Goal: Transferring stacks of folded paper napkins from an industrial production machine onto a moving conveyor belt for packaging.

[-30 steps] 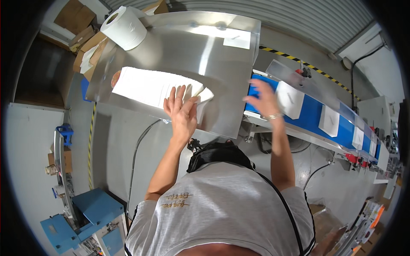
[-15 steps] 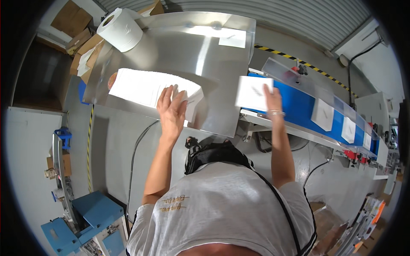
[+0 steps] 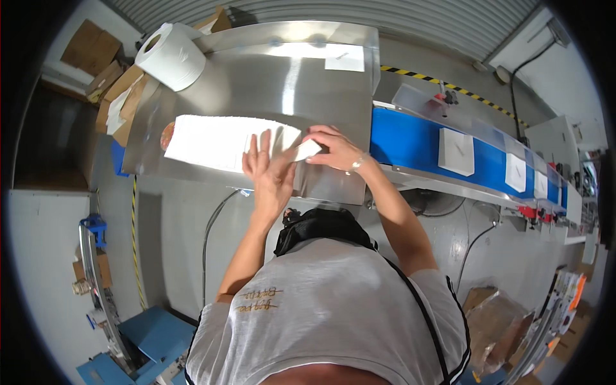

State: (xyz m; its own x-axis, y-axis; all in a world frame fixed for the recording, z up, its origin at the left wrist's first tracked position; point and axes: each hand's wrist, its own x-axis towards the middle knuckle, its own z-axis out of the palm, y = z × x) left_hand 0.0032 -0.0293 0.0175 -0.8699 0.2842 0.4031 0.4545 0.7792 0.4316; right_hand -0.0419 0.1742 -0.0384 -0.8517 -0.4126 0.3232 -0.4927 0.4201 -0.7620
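A long row of flat white paper pieces (image 3: pixel 208 143), packed side by side, lies on a steel table (image 3: pixel 250 83). My left hand (image 3: pixel 266 176) rests on the row near its right end, with the fingers apart. Beside it, my right hand (image 3: pixel 337 151) pinches a white paper piece (image 3: pixel 308 150) at that end; its fingers partly cover the piece. Right of the table runs a blue conveyor belt (image 3: pixel 404 138), carrying several spaced white pieces; the nearest one (image 3: pixel 456 152) bears small dark print.
A large white roll (image 3: pixel 171 58) stands at the table's far left corner, next to an open cardboard box (image 3: pixel 122 109). One flat white piece (image 3: pixel 344 58) lies at the back right. Clear guards (image 3: pixel 484 138) line the belt's far side. A reddish round thing (image 3: pixel 167 136) touches the row's left end.
My right hand has let go of the white piece it held over the belt and come left to the row. Pieces on the belt have moved along to the right. My left hand stays on the row.
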